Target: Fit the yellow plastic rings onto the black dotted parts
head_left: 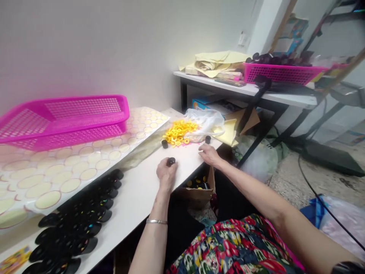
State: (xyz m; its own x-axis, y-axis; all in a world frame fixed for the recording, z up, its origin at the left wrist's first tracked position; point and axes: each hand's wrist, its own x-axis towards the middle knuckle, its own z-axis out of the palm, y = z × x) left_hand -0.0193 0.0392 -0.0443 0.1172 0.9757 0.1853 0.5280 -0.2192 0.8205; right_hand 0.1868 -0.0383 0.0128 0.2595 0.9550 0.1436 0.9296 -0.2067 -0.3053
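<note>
The table [139,194] and pink basket [71,137] are running out of view. Yellow rings [178,132] are lying heaped. The left hand [165,172] is holding a black cap [171,161] over the table; the right hand [210,155] is bending near another cap [208,139], but I cannot tell its grip.

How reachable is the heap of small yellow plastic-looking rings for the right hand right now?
Probably yes: the right hand is close to the yellow rings, with nothing tall on the white tabletop between. One short black cylinder stands beyond the fingers, seemingly clear.
</note>
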